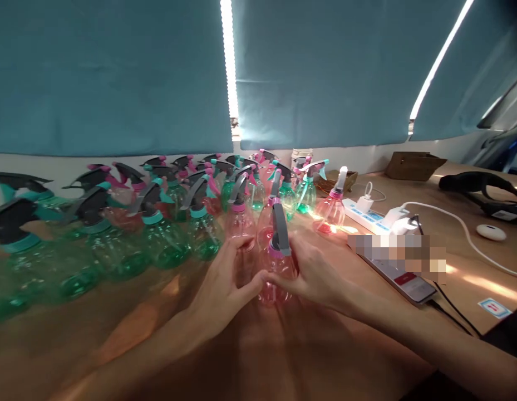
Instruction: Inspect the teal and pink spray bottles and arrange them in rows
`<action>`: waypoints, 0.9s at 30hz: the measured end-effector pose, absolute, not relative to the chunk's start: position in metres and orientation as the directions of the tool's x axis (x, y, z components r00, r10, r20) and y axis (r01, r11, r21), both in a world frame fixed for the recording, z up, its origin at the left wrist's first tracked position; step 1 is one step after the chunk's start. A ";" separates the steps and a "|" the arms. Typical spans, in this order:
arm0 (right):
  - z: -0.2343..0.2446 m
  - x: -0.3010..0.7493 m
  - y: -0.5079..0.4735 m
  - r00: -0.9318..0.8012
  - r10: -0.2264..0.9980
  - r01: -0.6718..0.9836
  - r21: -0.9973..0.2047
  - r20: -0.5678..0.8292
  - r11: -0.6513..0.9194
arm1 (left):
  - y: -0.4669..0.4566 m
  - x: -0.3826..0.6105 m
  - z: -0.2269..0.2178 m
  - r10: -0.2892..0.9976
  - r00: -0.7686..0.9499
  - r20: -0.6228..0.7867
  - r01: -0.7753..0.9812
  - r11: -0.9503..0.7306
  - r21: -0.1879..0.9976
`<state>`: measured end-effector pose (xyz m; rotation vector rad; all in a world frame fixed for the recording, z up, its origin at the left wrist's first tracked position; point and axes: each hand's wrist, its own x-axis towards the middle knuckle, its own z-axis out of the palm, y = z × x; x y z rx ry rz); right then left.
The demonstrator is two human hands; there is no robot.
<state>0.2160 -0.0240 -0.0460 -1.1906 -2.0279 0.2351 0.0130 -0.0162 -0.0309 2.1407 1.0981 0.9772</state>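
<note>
A pink see-through spray bottle (275, 273) with a grey trigger head (280, 227) stands on the wooden table in front of me. My left hand (225, 278) cups its left side, with fingers curled round the body. My right hand (314, 270) wraps its right side, and the two thumbs meet at the front. Behind it stand several more spray bottles, green ones (166, 239) to the left and pink ones (240, 220) in the middle. One pink bottle with a white tube and no trigger head (331, 209) stands to the right.
A white power strip (373, 218) with plugged chargers and cables lies right of the bottles. A phone (404, 275) lies nearer me. A black strap device (483, 192), a small white puck (491, 232) and a brown box (412, 165) sit at the far right. Blue blinds hang behind.
</note>
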 end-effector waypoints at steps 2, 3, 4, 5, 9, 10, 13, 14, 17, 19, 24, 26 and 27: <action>-0.045 0.195 -0.024 -0.313 0.808 0.662 -0.496 0.499 0.563 | -0.017 0.007 -0.021 0.844 0.390 0.368 0.439 -0.522 0.731; -0.045 0.185 -0.024 -0.328 0.806 0.664 -0.486 0.493 0.568 | -0.018 0.003 -0.016 0.851 0.376 0.367 0.433 -0.512 0.742; -0.045 0.175 -0.024 -0.342 0.803 0.671 -0.471 0.489 0.573 | -0.018 0.000 -0.013 0.853 0.365 0.372 0.420 -0.507 0.753; -0.044 0.165 -0.023 -0.355 0.796 0.680 -0.448 0.491 0.580 | -0.018 -0.003 -0.010 0.860 0.350 0.370 0.414 -0.497 0.763; -0.046 0.135 -0.022 -0.434 0.726 0.670 -0.347 0.533 0.656 | -0.021 -0.016 -0.005 0.895 0.287 0.343 0.429 -0.440 0.789; -0.048 0.129 -0.022 -0.449 0.702 0.649 -0.338 0.554 0.682 | -0.022 -0.018 -0.004 0.898 0.278 0.342 0.430 -0.435 0.791; -0.053 0.116 -0.022 -0.445 0.664 0.589 -0.362 0.601 0.722 | -0.024 -0.027 -0.004 0.887 0.265 0.379 0.402 -0.459 0.792; -0.055 0.112 -0.021 -0.445 0.663 0.574 -0.377 0.601 0.727 | -0.024 -0.030 -0.003 0.879 0.261 0.399 0.391 -0.474 0.789; -0.061 0.109 -0.019 -0.519 0.669 0.500 -0.445 0.533 0.743 | -0.024 -0.039 0.000 0.866 0.250 0.434 0.386 -0.500 0.775; -0.067 0.114 -0.017 -0.594 0.663 0.458 -0.486 0.455 0.744 | -0.024 -0.046 0.003 0.870 0.241 0.431 0.405 -0.494 0.769; -0.088 0.147 -0.008 -0.698 0.650 0.499 -0.447 0.301 0.742 | -0.024 -0.054 0.003 0.903 0.178 0.391 0.427 -0.429 0.796; -0.095 0.163 -0.005 -0.695 0.668 0.532 -0.434 0.267 0.727 | -0.023 -0.053 -0.001 0.904 0.175 0.389 0.408 -0.427 0.807; -0.097 0.169 -0.003 -0.692 0.672 0.542 -0.425 0.262 0.725 | -0.023 -0.053 -0.003 0.904 0.180 0.387 0.404 -0.427 0.809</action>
